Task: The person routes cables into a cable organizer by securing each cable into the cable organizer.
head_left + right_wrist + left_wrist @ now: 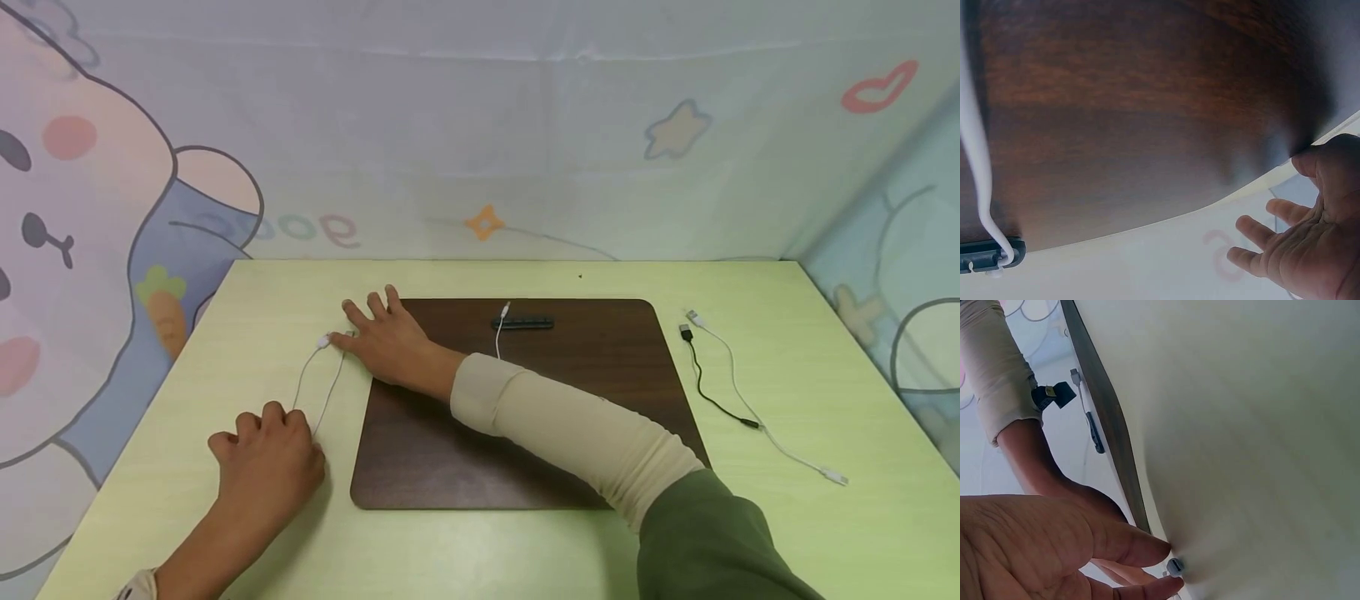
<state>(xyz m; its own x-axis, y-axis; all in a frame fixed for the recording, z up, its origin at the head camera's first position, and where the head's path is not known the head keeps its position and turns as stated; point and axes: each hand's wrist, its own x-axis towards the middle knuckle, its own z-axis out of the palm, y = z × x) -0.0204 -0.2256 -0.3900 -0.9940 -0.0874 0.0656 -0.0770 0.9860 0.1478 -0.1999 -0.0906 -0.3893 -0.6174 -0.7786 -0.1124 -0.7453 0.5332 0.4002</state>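
Cable point(331, 389) between right hand point(393, 343), fingers apart, and left hand point(266, 458), grip unclear.

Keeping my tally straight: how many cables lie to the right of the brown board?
2: a black cable nearer the brown board, and a white cable mostly farther right. The green sleeve could hide more.

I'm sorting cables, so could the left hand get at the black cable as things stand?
Probably not easily: the right arm crosses the brown board between the left hand and the black cable.
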